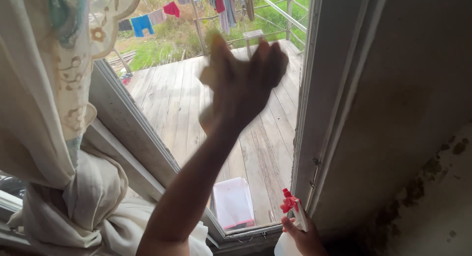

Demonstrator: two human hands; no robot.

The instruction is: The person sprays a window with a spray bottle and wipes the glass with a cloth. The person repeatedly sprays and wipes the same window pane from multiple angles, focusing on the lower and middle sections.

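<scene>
- The left hand [244,84], in the upper centre of the frame, is blurred and pressed flat against a window pane [187,113], fingers spread over a pale yellowish cloth [212,74] trapped between palm and glass.
- The cloth shows at the hand's left edge and again below it near the wrist; its full shape is too blurred to tell.
- The right hand [301,236], at the bottom edge right of centre, is closed around the neck of a spray bottle [290,226].
- The bottle has a white body and a red trigger head that points up, close to the window frame [314,138]; no label is readable on it.
- A white box with a red lower edge [233,203] lies outside on a wooden deck [172,98], seen through the lower part of the glass.
- A cream curtain [59,113] with embroidered trim is gathered at the left of the frame, bunched over the sill and touching the slanted left edge of the window frame.
- The pale vertical frame edge runs down the right side of the pane, with a stained grey wall [418,138] beyond it.
- Coloured clothes [142,24] hang on a line over grass at the top of the frame.
- Open glass remains to the left of and below the raised hand.
</scene>
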